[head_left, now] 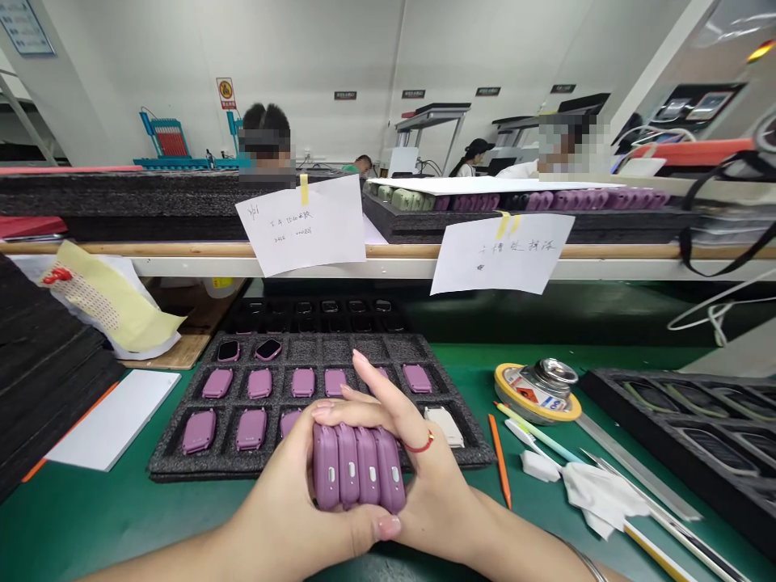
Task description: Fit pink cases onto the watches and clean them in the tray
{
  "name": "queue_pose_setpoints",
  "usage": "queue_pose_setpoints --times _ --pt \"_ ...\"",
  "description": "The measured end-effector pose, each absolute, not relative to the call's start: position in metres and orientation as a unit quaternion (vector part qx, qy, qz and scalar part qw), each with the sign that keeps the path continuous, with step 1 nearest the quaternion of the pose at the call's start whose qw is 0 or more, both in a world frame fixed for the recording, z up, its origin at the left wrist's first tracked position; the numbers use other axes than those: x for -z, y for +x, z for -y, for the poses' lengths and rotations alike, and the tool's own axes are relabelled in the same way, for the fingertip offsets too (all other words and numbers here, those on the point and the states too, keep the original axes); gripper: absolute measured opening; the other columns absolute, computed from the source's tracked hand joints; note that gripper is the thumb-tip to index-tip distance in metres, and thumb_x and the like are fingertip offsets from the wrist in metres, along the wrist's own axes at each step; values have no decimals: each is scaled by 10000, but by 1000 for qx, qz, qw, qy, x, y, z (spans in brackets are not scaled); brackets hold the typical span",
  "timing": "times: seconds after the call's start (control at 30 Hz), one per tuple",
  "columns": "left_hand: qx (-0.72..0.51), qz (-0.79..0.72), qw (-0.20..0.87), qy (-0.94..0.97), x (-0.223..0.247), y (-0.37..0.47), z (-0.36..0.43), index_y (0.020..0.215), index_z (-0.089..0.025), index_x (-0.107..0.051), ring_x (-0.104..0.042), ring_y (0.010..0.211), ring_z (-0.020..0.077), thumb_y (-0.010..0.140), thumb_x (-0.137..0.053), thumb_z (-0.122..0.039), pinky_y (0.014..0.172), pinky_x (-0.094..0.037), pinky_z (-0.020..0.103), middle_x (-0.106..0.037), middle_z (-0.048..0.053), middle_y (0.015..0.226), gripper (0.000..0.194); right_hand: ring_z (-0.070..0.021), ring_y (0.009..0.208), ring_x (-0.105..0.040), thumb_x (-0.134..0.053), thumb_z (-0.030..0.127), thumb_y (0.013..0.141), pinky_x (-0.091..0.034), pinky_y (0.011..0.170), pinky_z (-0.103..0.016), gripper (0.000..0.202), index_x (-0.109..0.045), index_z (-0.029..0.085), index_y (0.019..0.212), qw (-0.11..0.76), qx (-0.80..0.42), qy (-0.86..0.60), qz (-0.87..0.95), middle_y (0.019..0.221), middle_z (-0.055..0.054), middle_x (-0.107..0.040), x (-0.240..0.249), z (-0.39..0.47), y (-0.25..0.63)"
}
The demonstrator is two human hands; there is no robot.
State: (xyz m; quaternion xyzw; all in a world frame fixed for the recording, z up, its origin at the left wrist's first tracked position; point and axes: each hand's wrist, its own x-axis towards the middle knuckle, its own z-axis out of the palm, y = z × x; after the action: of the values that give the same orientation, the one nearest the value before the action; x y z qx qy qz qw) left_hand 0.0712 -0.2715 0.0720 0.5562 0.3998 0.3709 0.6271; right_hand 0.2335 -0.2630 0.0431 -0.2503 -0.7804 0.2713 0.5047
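Holding four purple cases point(368, 457) in one tight block near six o'clock, between the body and the foam tray point(206, 472). Got the left hand point(284, 505) cupped round the nine o'clock side, thumb point(364, 529) running across the lower front edge. Got the right hand point(445, 485) braced at three, some fingers curled over the top, index finger point(379, 388) up off the block and aimed at eleven. Pretty snug grip overall, pressed together from both sides, probably to stop the row from fanning out or slipping. Can't tell about the left fingers or right thumb, mostly hidden. Standing on edge and lined up flush, with the silver inlays toward the camera, so likely easy to squeeze as one chunk.

Looking at twelve: more purple cases point(259, 383) laid flat in separate pockets, presumably to avoid rubbing. Also in there, two dark-screened watches point(268, 349) toward eleven and a white case point(444, 426) toward one. Spotting a metal-topped container point(556, 371) at two, plus an orange pen point(500, 461) and crumpled white cloth point(600, 493) around three, likely put there for an easy reach without crowding the hands.
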Motion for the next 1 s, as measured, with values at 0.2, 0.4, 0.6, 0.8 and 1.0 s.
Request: queue_pose_setpoints --times 0.2,0.4,0.6,0.8,1.0 --pt "-382 -391 626 556 -70 70 267 1142 -248 -582 -677 1073 305 517 -913 -192 896 -577 406 -693 54 1142 710 -273 1267 -613 -745 430 864 -409 1173 -453 924 -182 286 1582 519 -266 -240 776 1344 -103 -644 -44 261 232" --pt "-396 -476 523 585 -65 73 266 1202 -235 -582 -605 1241 353 532 -867 -225 1035 -520 455 -688 85 1258 728 -285 1342 -512 -734 214 816 -391 1150 -478 1025 -71 281 1595 466 -240 -283 804 1407 -106 -567 -44 267 238" --pt "-378 -432 588 570 -25 85 267 1251 -207 -531 -643 1190 385 473 -922 -409 969 -569 476 -713 130 1212 895 -297 1389 -454 -716 192 781 -385 1146 -486 1108 43 247 1587 424 -215 -336 813 1503 -171 -448 -23 285 244" --pt "-367 -445 590 565 -24 79 266 1306 -250 -504 -727 1043 378 528 -917 -470 896 -602 500 -730 133 1205 908 -305 1474 -340 -775 472 812 -337 1193 -466 1028 -169 175 1588 315 -217 -403 831 1580 -176 -380 -48 301 281" --pt "-335 -526 474 622 -31 67 252 1430 -329 -404 -758 944 329 606 -873 -455 971 -548 523 -783 43 1032 956 -267 974 -715 -558 241 931 -579 853 -445 286 -675 206 1190 254 -84 -675 688 1304 -146 -640 -37 315 379"
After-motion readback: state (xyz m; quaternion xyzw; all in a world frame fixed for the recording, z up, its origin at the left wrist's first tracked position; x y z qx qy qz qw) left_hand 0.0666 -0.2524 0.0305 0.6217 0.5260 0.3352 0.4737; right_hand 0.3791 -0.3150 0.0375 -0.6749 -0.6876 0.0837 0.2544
